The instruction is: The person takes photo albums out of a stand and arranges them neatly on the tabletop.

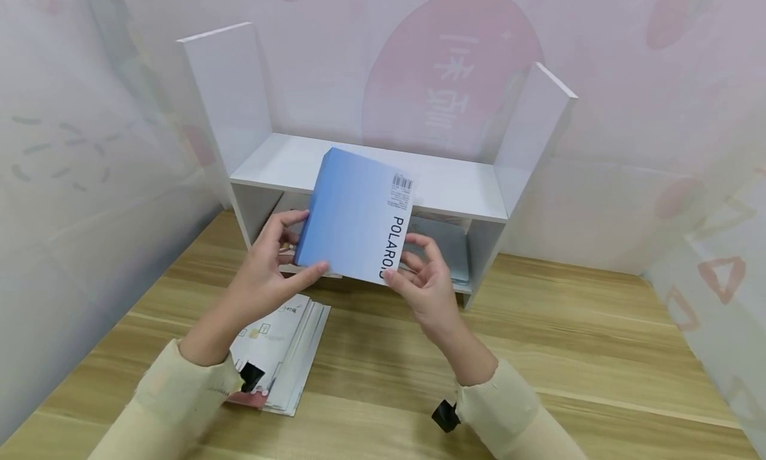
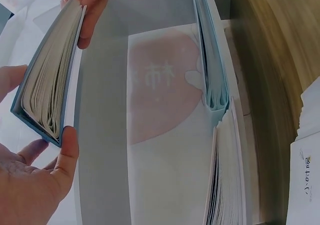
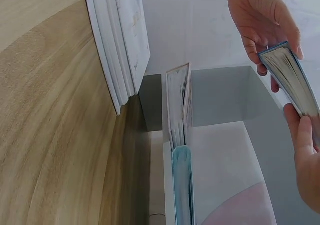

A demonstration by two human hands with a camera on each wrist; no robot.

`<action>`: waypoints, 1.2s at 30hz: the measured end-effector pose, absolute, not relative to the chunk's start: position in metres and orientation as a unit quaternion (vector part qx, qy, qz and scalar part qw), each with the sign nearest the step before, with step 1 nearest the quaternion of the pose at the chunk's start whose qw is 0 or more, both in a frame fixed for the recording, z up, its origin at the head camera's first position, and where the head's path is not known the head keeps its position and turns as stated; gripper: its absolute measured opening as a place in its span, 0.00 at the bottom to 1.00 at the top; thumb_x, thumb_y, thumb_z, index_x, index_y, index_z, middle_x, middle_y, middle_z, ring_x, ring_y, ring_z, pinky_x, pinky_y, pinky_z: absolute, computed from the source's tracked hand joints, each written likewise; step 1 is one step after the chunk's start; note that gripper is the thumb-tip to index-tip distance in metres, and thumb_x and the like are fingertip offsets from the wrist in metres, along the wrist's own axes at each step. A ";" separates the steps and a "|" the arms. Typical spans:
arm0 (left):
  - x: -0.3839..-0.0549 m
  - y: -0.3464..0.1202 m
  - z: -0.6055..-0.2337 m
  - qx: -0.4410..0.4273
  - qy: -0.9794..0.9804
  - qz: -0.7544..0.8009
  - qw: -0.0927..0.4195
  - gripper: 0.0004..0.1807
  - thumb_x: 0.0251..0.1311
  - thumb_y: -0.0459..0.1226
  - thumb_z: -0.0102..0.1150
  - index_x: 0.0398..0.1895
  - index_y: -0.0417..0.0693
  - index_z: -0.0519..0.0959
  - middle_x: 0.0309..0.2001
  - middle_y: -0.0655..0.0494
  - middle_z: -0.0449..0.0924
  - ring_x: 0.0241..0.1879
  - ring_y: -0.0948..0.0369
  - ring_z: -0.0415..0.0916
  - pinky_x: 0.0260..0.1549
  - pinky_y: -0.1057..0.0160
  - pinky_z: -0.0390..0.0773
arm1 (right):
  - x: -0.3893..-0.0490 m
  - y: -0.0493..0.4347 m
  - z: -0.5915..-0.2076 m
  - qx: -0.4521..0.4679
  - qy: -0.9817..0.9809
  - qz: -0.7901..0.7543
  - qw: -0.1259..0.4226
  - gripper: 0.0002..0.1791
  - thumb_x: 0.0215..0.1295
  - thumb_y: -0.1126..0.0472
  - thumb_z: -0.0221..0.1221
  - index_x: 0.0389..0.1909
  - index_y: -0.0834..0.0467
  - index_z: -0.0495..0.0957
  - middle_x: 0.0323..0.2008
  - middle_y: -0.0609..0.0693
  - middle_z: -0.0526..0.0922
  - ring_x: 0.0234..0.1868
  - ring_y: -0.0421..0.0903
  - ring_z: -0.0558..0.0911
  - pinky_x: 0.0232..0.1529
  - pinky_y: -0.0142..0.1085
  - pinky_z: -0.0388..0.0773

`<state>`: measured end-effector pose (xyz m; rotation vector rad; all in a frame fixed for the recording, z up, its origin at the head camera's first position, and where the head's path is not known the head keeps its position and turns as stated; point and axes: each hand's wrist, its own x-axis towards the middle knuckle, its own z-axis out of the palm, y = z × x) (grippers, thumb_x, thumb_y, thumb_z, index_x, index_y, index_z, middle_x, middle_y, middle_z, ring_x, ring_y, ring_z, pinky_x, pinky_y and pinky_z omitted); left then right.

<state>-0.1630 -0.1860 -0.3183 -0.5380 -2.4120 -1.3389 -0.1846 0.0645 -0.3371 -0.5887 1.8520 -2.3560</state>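
Observation:
Both hands hold a photo album (image 1: 353, 214), its cover fading from blue to white with POLAROID lettering and a barcode, tilted in front of a white shelf (image 1: 455, 187). My left hand (image 1: 263, 264) grips its spine side, thumb on the cover and fingers behind. At the lower right corner my right hand (image 1: 427, 284) pinches it, thumb in front. Thick page edges of the album (image 2: 50, 75) show in the left wrist view. Light blue album (image 2: 212, 60) and a white-paged book (image 2: 227, 165) lie in the shelf's lower compartment.
A stack of white books (image 1: 305, 360) lies on the wooden table (image 1: 556, 340), left of centre under the left forearm. Two upright side panels rise from the shelf, the left panel (image 1: 227, 88) and the right panel (image 1: 535, 127). Printed cloth (image 1: 610, 201) hangs behind.

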 end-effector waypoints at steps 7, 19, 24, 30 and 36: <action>-0.158 -0.185 -0.321 -0.198 -0.846 -0.470 0.154 0.39 0.59 0.32 0.68 0.70 0.41 0.58 0.62 0.43 0.66 0.48 0.56 0.70 0.46 0.57 0.83 | -0.179 0.072 -0.339 -0.200 0.618 -0.759 0.048 0.29 0.64 0.77 0.57 0.63 0.57 0.60 0.59 0.65 0.77 0.47 0.40 0.86 0.48 0.31 0.83; -0.149 -0.183 -0.324 -0.217 -0.836 -0.489 0.125 0.38 0.59 0.31 0.67 0.68 0.42 0.57 0.58 0.42 0.67 0.49 0.53 0.73 0.43 0.61 0.84 | -0.169 0.082 -0.345 -0.215 0.620 -0.753 0.044 0.30 0.63 0.77 0.58 0.63 0.58 0.60 0.58 0.60 0.80 0.48 0.41 0.86 0.48 0.33 0.83; -0.146 -0.182 -0.325 -0.233 -0.834 -0.486 0.117 0.36 0.59 0.30 0.67 0.66 0.39 0.57 0.59 0.42 0.67 0.50 0.53 0.73 0.45 0.62 0.84 | -0.165 0.087 -0.348 -0.224 0.628 -0.744 0.047 0.30 0.63 0.77 0.58 0.63 0.60 0.59 0.61 0.69 0.75 0.50 0.42 0.86 0.49 0.35 0.83; -0.142 -0.182 -0.327 -0.234 -0.838 -0.483 0.098 0.36 0.60 0.32 0.67 0.67 0.40 0.57 0.56 0.44 0.69 0.49 0.55 0.74 0.46 0.68 0.81 | -0.161 0.093 -0.354 -0.234 0.629 -0.740 0.053 0.31 0.62 0.77 0.59 0.63 0.64 0.57 0.58 0.65 0.78 0.49 0.43 0.86 0.48 0.36 0.84; -0.138 -0.181 -0.329 -0.239 -0.843 -0.473 0.090 0.36 0.60 0.34 0.67 0.67 0.42 0.58 0.54 0.44 0.71 0.47 0.56 0.74 0.47 0.65 0.81 | -0.156 0.098 -0.358 -0.243 0.629 -0.737 0.050 0.30 0.62 0.77 0.59 0.62 0.67 0.57 0.58 0.67 0.78 0.50 0.43 0.86 0.48 0.36 0.84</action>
